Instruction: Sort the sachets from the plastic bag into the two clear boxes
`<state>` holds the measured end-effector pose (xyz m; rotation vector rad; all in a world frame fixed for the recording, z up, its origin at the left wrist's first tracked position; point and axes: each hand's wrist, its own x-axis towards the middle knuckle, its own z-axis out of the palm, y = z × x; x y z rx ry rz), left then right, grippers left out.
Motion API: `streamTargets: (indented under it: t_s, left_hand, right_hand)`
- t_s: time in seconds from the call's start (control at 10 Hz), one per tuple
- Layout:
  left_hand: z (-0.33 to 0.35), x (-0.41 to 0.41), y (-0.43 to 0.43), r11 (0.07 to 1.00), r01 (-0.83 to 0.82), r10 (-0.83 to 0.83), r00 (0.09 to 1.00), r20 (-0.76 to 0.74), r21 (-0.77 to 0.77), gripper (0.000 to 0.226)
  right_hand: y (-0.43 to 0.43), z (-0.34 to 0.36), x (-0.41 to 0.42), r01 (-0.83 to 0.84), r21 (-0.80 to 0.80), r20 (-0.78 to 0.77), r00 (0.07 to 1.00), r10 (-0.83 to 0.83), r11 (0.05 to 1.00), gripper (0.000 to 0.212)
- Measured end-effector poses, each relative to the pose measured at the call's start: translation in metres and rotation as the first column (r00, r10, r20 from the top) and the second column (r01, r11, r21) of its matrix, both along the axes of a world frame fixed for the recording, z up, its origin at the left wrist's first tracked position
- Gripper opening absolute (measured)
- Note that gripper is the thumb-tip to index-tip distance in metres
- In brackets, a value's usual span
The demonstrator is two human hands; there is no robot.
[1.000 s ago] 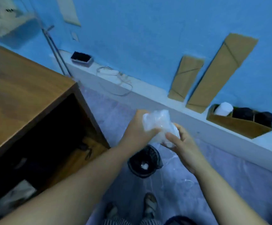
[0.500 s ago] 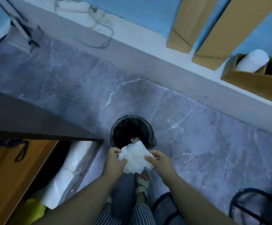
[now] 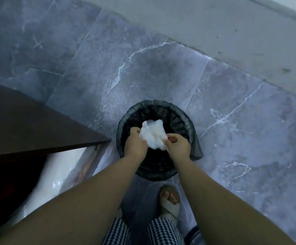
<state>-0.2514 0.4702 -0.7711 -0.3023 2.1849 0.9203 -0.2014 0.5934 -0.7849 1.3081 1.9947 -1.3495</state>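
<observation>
Directly over the dark mouth of a round black waste bin (image 3: 161, 105) with a black plastic liner folded over its rim, a crumpled white plastic bag (image 3: 153, 135) is held between both of the person's hands. The left hand (image 3: 136, 144) grips the bag's left edge, its fingers curled round the bunched film and its knuckles facing the camera. The right hand (image 3: 178, 147) pinches the bag's lower right edge between thumb and bent fingers, so neither hand is slack or spread flat. The bag sits scrunched into a loose wad, its upper part rising free past the fingers toward the far side of the bin; whether anything lies inside it cannot be told, and how high it is above the bin's opening cannot be judged from this view. Both bare forearms reach down from the lower edge of the view to meet over the bin. The bin stands on a grey marbled tile floor (image 3: 241, 121), just beside the corner of a dark brown wooden table (image 3: 28, 124) at the left. Under that table lies a white bundle wrapped in clear glossy plastic (image 3: 62, 170). Near the bin's closer side a foot in a pale strapped sandal (image 3: 170, 205) rests on the floor, with blue-and-white checked trousers (image 3: 163, 230) below it in the view
</observation>
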Motion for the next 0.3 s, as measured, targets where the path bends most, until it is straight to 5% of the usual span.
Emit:
streamTargets:
  t_s: [0.1,0.2,0.3]
  left_hand:
    - [-0.036,-0.004,-0.004,0.998,0.050,-0.051,0.999,-0.004,-0.027,0.015]
    - [-0.055,-0.011,-0.005,0.991,0.128,-0.125,0.990,0.063,-0.039,0.019]
    - [-0.057,-0.019,0.004,0.999,0.013,-0.024,0.971,0.237,0.046,0.034]
  right_hand:
    - [0.002,-0.030,-0.006,0.005,-0.041,-0.019,1.000,-0.005,0.999,0.025]
    - [0.002,-0.044,-0.008,-0.166,-0.142,0.014,0.985,0.169,0.976,0.036]
    - [0.000,-0.049,-0.014,-0.332,-0.198,0.017,0.940,0.342,0.922,0.039]
